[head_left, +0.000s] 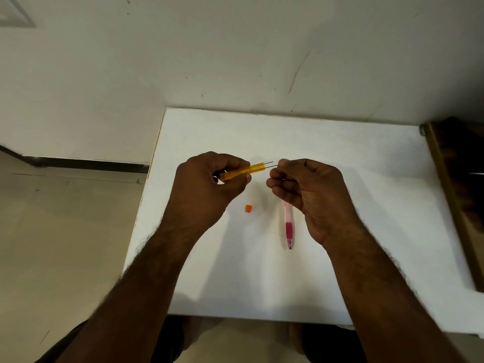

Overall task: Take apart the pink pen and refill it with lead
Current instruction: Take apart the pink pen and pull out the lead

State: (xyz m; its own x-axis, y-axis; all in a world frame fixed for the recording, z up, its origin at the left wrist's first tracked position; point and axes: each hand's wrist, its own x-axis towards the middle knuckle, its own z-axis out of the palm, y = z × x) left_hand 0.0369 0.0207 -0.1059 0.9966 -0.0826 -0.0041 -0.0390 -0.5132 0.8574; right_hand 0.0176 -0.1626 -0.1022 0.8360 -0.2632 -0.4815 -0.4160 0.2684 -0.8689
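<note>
My left hand grips a yellow lead case above the white table, its open end pointing right. Thin grey leads stick out of that end. My right hand pinches one of these leads between thumb and fingertips, just right of the case. The pink pen lies on the table below my right hand, tip towards me, its upper end hidden by that hand. A small orange cap lies on the table between my hands.
The table's left edge drops to a beige floor. A white wall rises behind the table. A dark wooden piece of furniture borders the table's right side.
</note>
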